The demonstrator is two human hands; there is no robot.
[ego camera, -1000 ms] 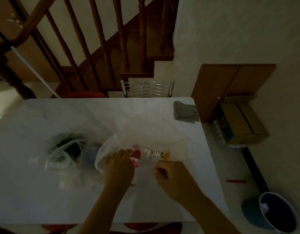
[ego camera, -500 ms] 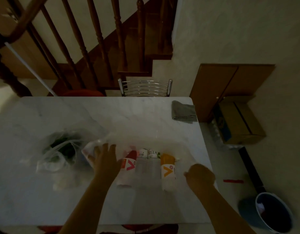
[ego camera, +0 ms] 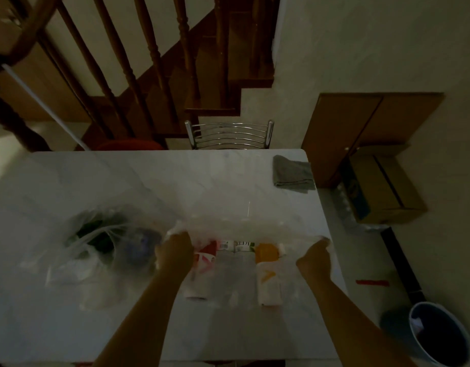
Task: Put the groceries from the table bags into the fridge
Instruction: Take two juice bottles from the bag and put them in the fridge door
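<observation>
Dim worktop (ego camera: 122, 327): both hands, left hand (ego camera: 175, 254) and right hand (ego camera: 314, 256), grasp the clear bag (ego camera: 242, 221) over bottles (ego camera: 267, 271); nothing refrigerated yet.

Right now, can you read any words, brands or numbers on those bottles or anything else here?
Red bottle: a large letter, seemingly "V", partly hidden behind the left hand.
Orange bottle: a similar mark, seemingly "V", blurred.
Clear bottles between them: a band of printed characters, too blurred to read.
Cardboard box on the floor: a blue printed side, no text legible.
Nothing else readable.
</observation>
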